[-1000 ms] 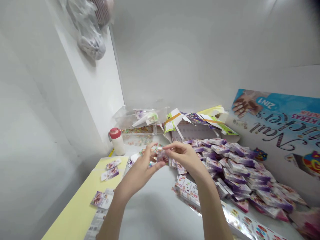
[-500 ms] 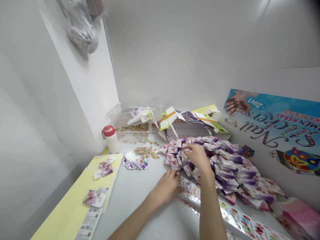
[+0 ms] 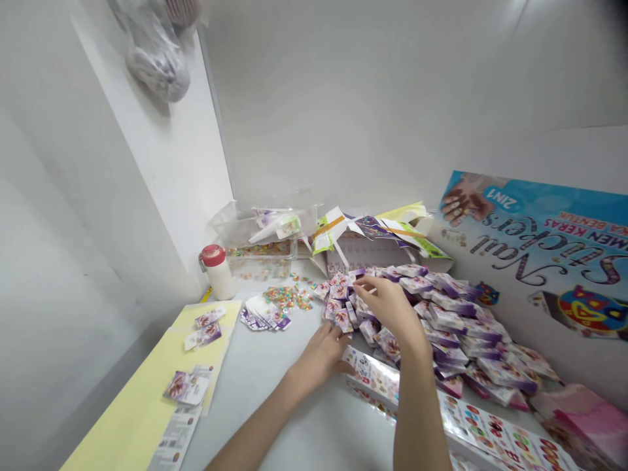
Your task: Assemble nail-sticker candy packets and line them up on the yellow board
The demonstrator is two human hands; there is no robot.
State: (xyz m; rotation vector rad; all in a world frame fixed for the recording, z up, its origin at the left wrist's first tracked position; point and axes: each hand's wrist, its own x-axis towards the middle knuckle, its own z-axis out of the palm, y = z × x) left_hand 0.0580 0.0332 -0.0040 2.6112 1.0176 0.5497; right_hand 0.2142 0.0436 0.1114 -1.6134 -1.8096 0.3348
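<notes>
A heap of small purple-and-white boxes (image 3: 444,317) with printed pictures fills the middle right of the table. Over its left part is my right hand (image 3: 385,304), fingers loosely bent and apart, with nothing visible in them. My left hand (image 3: 321,353) rests low at the heap's front left edge, thumb and fingers apart. Its fingertips are close to the nearest boxes, and its thumb is beside the end of a long glossy sticker strip (image 3: 370,373). My right forearm crosses above this strip and hides part of it.
Purple-and-white cards (image 3: 265,314) lie by scattered colourful bits (image 3: 289,297). A red-lidded bottle (image 3: 217,273) stands behind yellow sheets (image 3: 142,386). Clear plastic trays (image 3: 265,245) and an open carton (image 3: 370,252) line the back. A large printed nail-sticker box (image 3: 549,261) borders the right.
My right hand has shifted slightly left over the heap. My left hand has drawn a little left, showing more of the sticker strip's end.
</notes>
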